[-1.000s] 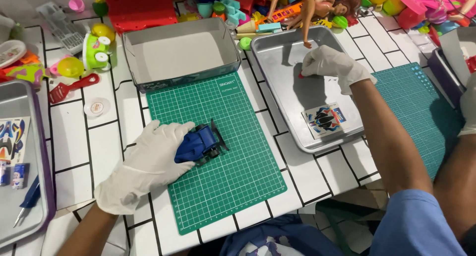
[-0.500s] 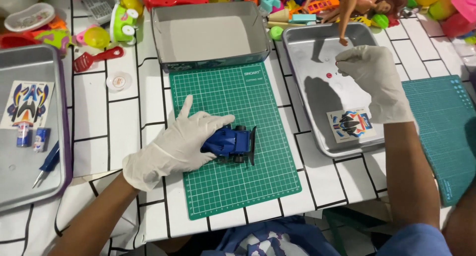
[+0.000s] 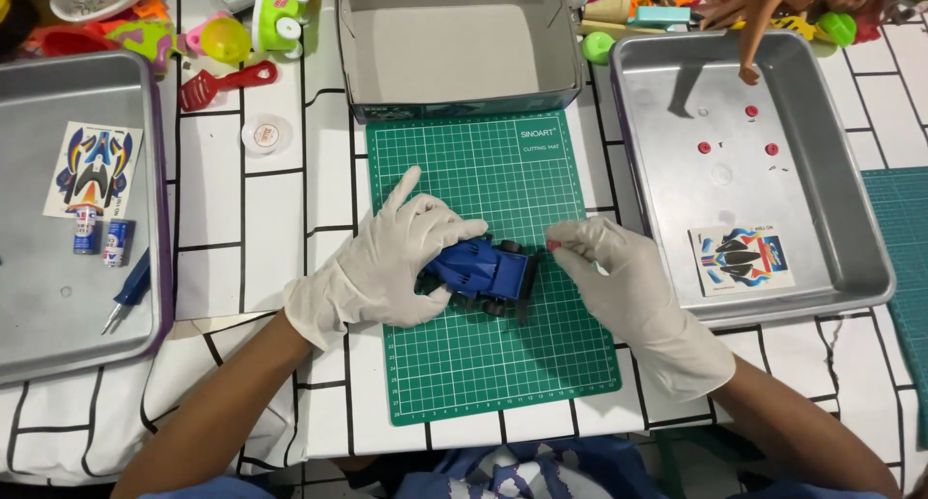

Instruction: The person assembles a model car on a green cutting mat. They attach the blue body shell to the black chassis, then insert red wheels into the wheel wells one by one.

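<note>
On green mat (image 3: 483, 364) — two hands (gloved), left (image 3: 391, 262), right (image 3: 628, 286), one blue car (image 3: 480, 267).

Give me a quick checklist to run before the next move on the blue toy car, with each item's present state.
1. Left hand steadies the blue toy car: ok.
2. Car sits on the green cutting mat: ok.
3. Right hand pinches a small red part beside the car: ok.
4. Part lined up with its spot on the car: cannot tell.
5. Spare red parts lie in the right tray: ok.
6. Sticker sheet lies flat in that tray: ok.
</note>
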